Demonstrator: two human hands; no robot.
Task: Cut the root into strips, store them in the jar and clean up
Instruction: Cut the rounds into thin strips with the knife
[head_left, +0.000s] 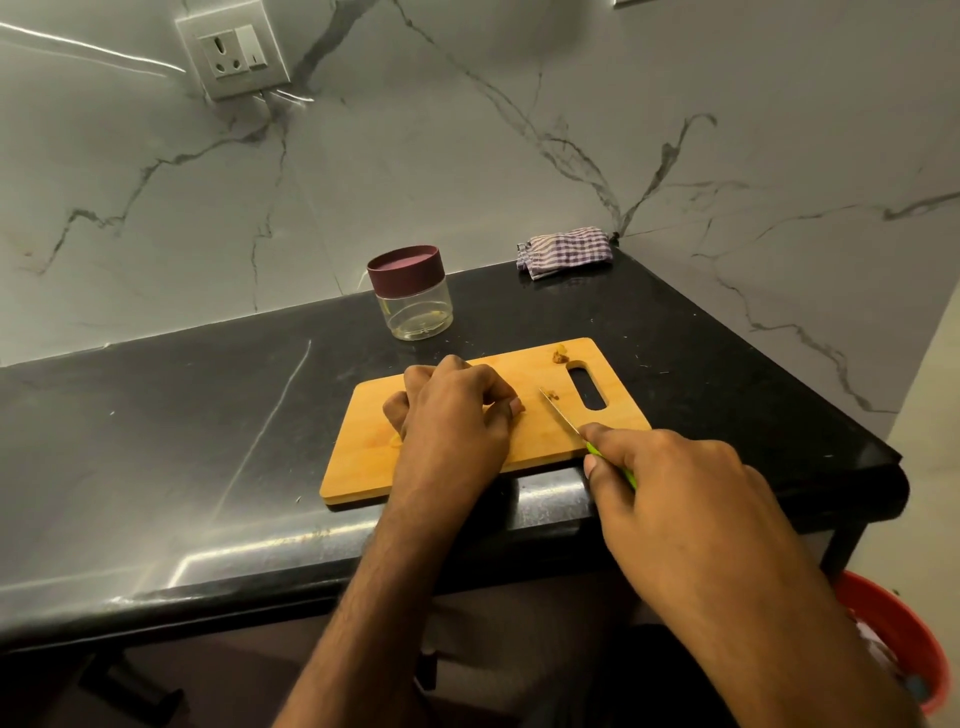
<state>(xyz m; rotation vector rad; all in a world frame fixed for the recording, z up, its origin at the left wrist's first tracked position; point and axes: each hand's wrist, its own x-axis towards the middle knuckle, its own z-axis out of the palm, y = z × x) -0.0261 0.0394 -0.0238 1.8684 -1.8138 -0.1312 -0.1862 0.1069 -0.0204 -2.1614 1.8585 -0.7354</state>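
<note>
Left hand (452, 410): resting on the middle of the cutting board (467, 447), fingers (511, 405) curled inward with the tips pressed down on the wood; the root itself is hidden beneath them, so I cannot tell how it lies.
Right hand (680, 499): at the board's near right corner, fingers curled round the green handle of a knife (563, 418), forefinger laid along the top.
Knife: thin blade pointing away toward the board's handle slot, tip just beside a small brown scrap (553, 396).
Peel bits (560, 356): a small brown clump at the board's far right corner, just beside the slot.
Cutting board: wooden, lying near the bench's (182, 441) front edge, its near edge overhanging slightly.
Jar (415, 293): clear, upright, dark maroon lid on, standing behind the board near the back wall; looks nearly empty.
Cloth (566, 252): checked, folded, in the bench's far right corner against the wall.
Tub (904, 644): red, on the floor below the bench's right end.
Wall socket (234, 52): on the marble wall, upper left.
</note>
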